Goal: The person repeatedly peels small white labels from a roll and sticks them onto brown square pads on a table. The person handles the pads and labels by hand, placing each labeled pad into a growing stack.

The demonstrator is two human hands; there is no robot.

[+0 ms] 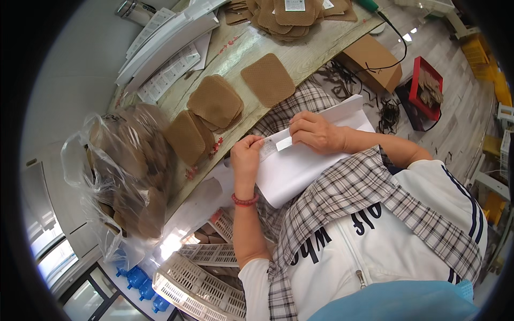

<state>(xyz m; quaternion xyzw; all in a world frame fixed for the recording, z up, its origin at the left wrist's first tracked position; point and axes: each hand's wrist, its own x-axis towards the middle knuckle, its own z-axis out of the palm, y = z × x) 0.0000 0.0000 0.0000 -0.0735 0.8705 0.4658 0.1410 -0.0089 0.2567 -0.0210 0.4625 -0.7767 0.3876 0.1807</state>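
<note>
Across my lap lies a white sheet (292,171), curled at its lower edge and far right end. My left hand (247,160) pinches its upper left edge with thumb and forefinger, beside a small printed label (268,148). To the right, my right hand (317,134) has its fingers curled on the sheet's upper part. A small blank white piece (284,144) sticks out by its fingertips; whether it is a lifted label or part of the sheet is unclear. Ahead on the table, a brown textured rounded-square pad (267,80) lies alone, next to small pad stacks (216,101).
A clear plastic bag (123,171) full of brown pads sits at the table's left. Behind are stacked white label sheets (166,48) and a large pad pile (284,16). On the floor at right are a cardboard box (369,61) and a red box (426,88). White crates (198,289) stand lower left.
</note>
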